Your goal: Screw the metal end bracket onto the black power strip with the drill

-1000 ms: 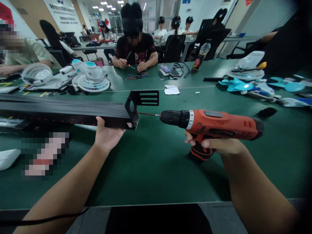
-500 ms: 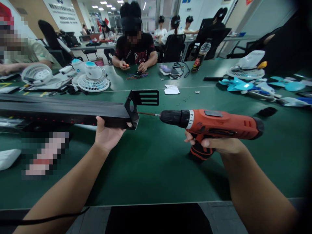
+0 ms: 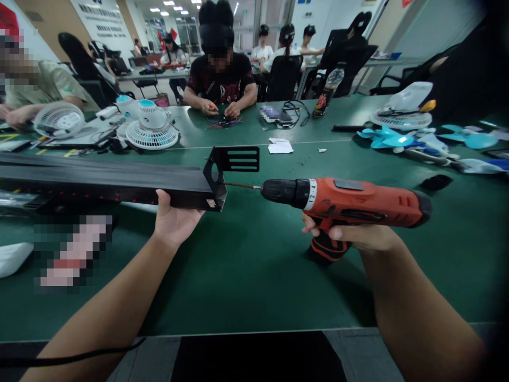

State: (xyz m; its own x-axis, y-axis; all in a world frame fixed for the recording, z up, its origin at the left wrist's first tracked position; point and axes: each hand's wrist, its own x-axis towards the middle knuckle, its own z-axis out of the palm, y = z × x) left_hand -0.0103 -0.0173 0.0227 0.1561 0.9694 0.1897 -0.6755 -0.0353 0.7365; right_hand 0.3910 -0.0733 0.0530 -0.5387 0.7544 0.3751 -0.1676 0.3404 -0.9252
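Note:
My left hand (image 3: 174, 220) grips the underside of a long black metal box (image 3: 103, 183) near its right end, holding it level above the green table (image 3: 246, 276). A slotted black bracket (image 3: 235, 159) sticks out from that end. My right hand (image 3: 352, 236) is wrapped round the handle of an orange and black cordless drill (image 3: 344, 200). The drill's thin bit (image 3: 240, 185) points left and reaches the end face of the box just under the bracket.
White desk fans (image 3: 151, 130) and parts lie at the back left; blue fan blades (image 3: 387, 139) and a white grille at the back right. A person in a black shirt (image 3: 220, 79) works on coloured wires across the table. A bottle (image 3: 326, 93), paper scraps and cables lie mid-table.

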